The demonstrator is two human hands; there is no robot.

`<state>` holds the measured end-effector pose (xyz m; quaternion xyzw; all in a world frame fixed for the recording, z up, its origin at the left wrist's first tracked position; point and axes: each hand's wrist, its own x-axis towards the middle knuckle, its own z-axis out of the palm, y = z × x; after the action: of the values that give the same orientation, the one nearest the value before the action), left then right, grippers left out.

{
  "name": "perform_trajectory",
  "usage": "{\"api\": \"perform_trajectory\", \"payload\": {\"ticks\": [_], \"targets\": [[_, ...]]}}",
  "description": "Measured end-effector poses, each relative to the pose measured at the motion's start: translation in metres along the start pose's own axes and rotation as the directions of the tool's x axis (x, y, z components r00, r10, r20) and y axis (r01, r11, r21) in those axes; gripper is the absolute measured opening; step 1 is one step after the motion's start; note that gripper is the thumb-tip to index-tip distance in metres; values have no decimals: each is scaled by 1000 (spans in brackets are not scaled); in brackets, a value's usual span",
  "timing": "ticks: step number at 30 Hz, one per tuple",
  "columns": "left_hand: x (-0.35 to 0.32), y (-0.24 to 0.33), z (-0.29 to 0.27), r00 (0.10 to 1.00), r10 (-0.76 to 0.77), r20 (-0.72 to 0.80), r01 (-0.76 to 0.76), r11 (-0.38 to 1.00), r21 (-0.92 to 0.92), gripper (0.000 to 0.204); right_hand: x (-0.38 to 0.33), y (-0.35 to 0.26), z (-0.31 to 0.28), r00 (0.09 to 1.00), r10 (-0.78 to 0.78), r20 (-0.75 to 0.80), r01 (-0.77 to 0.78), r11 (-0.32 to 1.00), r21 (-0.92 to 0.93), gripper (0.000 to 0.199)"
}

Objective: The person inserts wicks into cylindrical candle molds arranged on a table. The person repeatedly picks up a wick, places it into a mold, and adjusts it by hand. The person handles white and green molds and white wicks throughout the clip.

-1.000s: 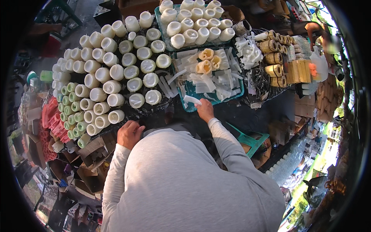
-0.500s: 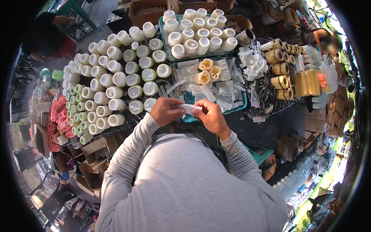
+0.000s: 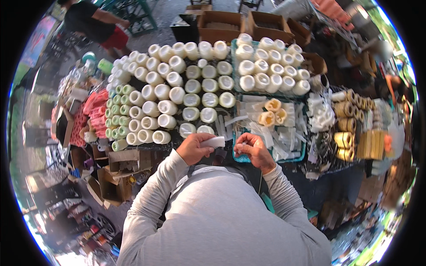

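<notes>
Gripping one end of a short, white, waxy-looking strip (image 3: 214,142), the left hand (image 3: 193,148) is holding it between thumb and fingers at eleven o'clock from the person's chest. The strip's free end is pointing toward three o'clock. At two o'clock the right hand (image 3: 256,153) is hovering just beside that end without touching it; its fingers are curling inward, but whether they are closing on anything small I cannot tell.

As for progress, this one strip seems to be midway through handling: it is out of the tray and in hand, but not placed anywhere. Much appears to be left, since many loose white translucent strips (image 3: 279,148) are lying in the turquoise plastic tray (image 3: 303,148) between one and two o'clock. Three yellow hollow wax-like pieces (image 3: 266,118) are resting among them, and none of the three is being touched.

Beyond, rows of white, round, cup-like wax cylinders (image 3: 167,107) are standing at eleven o'clock, and smaller pale-green cylinders (image 3: 120,132) are sitting at ten. They are looking already shaped, though whether this strip belongs with them is not showing.
</notes>
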<state>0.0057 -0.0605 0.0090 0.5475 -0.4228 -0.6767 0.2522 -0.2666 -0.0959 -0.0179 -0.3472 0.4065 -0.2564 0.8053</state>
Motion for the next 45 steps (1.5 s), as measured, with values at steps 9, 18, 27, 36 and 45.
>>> {"api": "perform_trajectory", "payload": {"ticks": [9,18,27,36,45], "targets": [[-73,-48,-43,934,68,-352,-104,991,-87,22,53,29,119,993,-6,116,64,863,-501,19],[-133,-123,-157,740,278,-613,-252,959,131,25,112,50,220,991,77,109,5,797,-605,20],[-119,-186,-263,582,543,-605,94,694,713,19,170,57,279,928,-350,127,256,349,-901,23],[-118,-231,-272,520,455,-723,-5,848,530,11,226,106,351,796,-443,413,512,126,-850,14],[-121,-223,-280,592,487,-642,-125,843,523,11,247,143,370,806,-295,513,532,-17,-846,19]]}}
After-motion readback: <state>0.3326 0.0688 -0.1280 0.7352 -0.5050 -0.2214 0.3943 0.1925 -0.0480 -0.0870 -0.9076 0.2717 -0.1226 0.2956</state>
